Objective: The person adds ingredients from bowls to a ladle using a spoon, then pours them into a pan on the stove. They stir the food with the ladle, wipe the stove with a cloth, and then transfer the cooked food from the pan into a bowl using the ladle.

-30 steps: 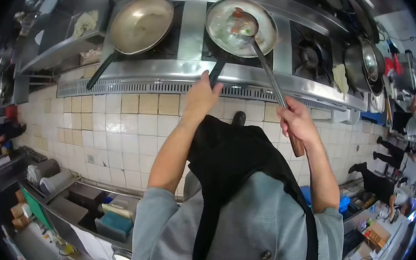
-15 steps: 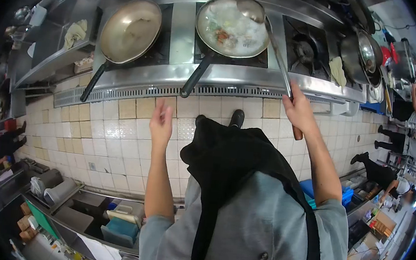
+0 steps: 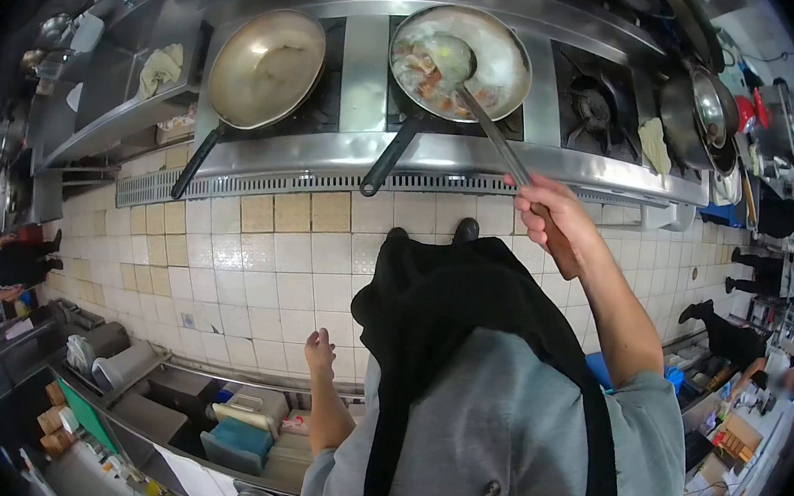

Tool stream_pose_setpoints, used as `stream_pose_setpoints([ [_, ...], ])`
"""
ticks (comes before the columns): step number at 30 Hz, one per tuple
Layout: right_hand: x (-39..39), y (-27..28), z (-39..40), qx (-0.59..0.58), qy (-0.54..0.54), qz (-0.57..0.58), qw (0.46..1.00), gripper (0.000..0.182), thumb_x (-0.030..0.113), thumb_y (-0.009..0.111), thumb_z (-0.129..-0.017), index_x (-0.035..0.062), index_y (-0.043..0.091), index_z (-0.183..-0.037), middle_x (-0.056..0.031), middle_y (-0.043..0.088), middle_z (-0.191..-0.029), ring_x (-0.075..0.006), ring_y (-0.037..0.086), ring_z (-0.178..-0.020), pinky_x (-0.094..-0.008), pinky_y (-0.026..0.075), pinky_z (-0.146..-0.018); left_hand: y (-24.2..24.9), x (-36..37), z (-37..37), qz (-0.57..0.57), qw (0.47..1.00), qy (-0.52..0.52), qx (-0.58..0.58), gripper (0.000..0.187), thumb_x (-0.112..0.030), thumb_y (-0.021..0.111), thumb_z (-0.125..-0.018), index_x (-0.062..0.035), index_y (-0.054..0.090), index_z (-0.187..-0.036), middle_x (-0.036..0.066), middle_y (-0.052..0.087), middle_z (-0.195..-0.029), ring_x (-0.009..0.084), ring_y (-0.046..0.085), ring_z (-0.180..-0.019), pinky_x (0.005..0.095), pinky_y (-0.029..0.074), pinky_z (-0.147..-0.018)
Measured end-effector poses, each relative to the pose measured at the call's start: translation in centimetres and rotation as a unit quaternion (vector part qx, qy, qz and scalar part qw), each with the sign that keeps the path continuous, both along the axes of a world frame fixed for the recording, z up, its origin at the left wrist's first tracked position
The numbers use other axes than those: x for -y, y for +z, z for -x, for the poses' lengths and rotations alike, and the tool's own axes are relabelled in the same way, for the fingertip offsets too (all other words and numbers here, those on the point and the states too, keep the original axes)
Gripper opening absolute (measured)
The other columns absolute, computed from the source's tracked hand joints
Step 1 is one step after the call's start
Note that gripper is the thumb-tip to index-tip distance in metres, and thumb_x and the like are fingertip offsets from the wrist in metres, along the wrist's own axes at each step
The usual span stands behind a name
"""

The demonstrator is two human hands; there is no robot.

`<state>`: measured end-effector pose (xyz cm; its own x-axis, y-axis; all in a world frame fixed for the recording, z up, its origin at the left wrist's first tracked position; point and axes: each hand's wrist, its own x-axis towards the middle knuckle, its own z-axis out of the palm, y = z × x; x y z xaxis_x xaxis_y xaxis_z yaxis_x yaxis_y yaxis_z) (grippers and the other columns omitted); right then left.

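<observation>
Gripping ladle (image 3: 491, 124) by its handle, R hand (image 3: 551, 219) is closed; bowl's in the pan (image 3: 506, 54) on the stove (image 3: 359, 143). Prob. stiff, top-heavy w/ liquid; best held at wooden grip. L hand (image 3: 320, 350) half-open, empty, nr counter (image 3: 279, 464).

Steel stove (image 3: 364, 85) bearing frying pan (image 3: 259, 80), food-filled pan (image 3: 500, 61), cloth (image 3: 653, 146).
</observation>
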<state>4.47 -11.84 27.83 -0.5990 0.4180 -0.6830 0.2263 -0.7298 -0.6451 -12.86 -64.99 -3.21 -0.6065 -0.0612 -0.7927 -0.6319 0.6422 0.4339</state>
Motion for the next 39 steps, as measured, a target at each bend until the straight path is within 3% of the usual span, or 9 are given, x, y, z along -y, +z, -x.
stream_pose_setpoints([
  [6,-0.6,-2.4,2.2,-0.001,-0.063,0.086,0.994,0.034,0.019,0.062,-0.099,0.0031,0.06,-0.13,0.0013,0.058,-0.09,-0.0044,0.049,-0.065,-0.0198,0.037,-0.046,1.1,-1.6,0.0,-0.053,0.998,0.001,-0.026,0.073,-0.045,0.068,-0.098,0.0054,0.045,-0.146,0.014,0.068,-0.108,0.0173,0.065,-0.083,0.0288,0.049,-0.06],
  [13,-3.0,-2.8,0.9,-0.128,-0.059,0.205,0.969,0.033,0.017,0.059,-0.102,0.0037,0.055,-0.132,0.0091,0.047,-0.072,-0.0019,0.039,-0.049,-0.0202,0.034,-0.04,3.6,-2.8,1.7,-0.094,0.988,-0.026,-0.118,0.071,-0.042,0.068,-0.099,0.0046,0.045,-0.147,0.01,0.066,-0.1,0.0157,0.063,-0.081,0.028,0.048,-0.059],
  [15,-2.2,0.0,0.2,0.006,0.004,0.016,1.0,0.032,0.016,0.059,-0.101,0.0025,0.056,-0.129,0.0073,0.047,-0.071,-0.0023,0.042,-0.049,-0.0209,0.035,-0.039,3.8,-2.1,1.7,-0.075,0.992,-0.012,-0.102,0.071,-0.041,0.069,-0.098,0.0044,0.045,-0.147,0.01,0.066,-0.101,0.0154,0.063,-0.08,0.028,0.048,-0.059],
  [17,-1.5,0.6,-0.8,0.051,0.056,-0.073,0.994,0.033,0.015,0.059,-0.1,0.0019,0.056,-0.13,0.0065,0.047,-0.071,-0.003,0.044,-0.049,-0.0217,0.036,-0.039,3.6,-1.5,1.6,-0.057,0.995,0.001,-0.085,0.071,-0.041,0.069,-0.098,0.0042,0.045,-0.147,0.01,0.066,-0.101,0.0152,0.063,-0.08,0.0281,0.048,-0.059],
  [24,1.2,1.6,-4.4,0.188,0.149,-0.363,0.9,0.047,0.013,0.06,-0.099,-0.0011,0.051,-0.143,0.002,0.05,-0.079,-0.0068,0.047,-0.065,-0.0251,0.042,-0.056,0.8,-1.5,0.7,-0.026,0.999,-0.024,0.001,0.07,-0.039,0.071,-0.097,0.0043,0.046,-0.146,0.011,0.067,-0.108,0.0156,0.063,-0.079,0.0291,0.05,-0.06],
  [31,4.0,1.8,-7.3,0.165,0.115,-0.315,0.927,0.053,0.011,0.063,-0.099,-0.0039,0.047,-0.147,0.0008,0.053,-0.089,-0.0064,0.046,-0.073,-0.0226,0.042,-0.063,4.7,-11.1,3.5,-0.131,0.983,-0.096,-0.083,0.059,-0.035,0.066,-0.1,0.0046,0.053,-0.141,0.005,0.065,-0.097,0.014,0.064,-0.083,0.028,0.049,-0.064],
  [33,3.4,0.3,-8.5,0.176,0.126,-0.321,0.922,0.053,0.01,0.064,-0.099,-0.0026,0.047,-0.147,-0.0042,0.062,-0.095,-0.0104,0.053,-0.08,-0.0254,0.047,-0.07,6.2,-13.9,4.6,-0.155,0.97,-0.152,-0.111,0.057,-0.037,0.062,-0.102,0.0001,0.051,-0.144,0.012,0.068,-0.116,0.0211,0.069,-0.096,0.0314,0.054,-0.073],
  [36,2.0,-1.0,-9.0,0.143,0.189,-0.393,0.889,0.053,0.009,0.064,-0.097,0.0013,0.049,-0.147,-0.0189,0.069,-0.118,-0.0216,0.063,-0.105,-0.0317,0.047,-0.096,9.4,-17.3,4.9,-0.154,0.965,-0.166,-0.134,0.055,-0.036,0.062,-0.103,-0.0001,0.053,-0.144,0.011,0.068,-0.118,0.0195,0.069,-0.099,0.0316,0.054,-0.077],
  [39,0.4,-4.7,-10.7,0.137,0.201,-0.489,0.838,0.054,0.011,0.064,-0.096,0.0014,0.049,-0.147,-0.0191,0.069,-0.107,-0.0217,0.064,-0.09,-0.032,0.051,-0.085,8.3,-17.0,5.2,-0.179,0.948,-0.163,-0.206,0.053,-0.035,0.063,-0.103,0.0,0.056,-0.142,0.011,0.068,-0.116,0.0174,0.069,-0.096,0.0307,0.055,-0.076],
])
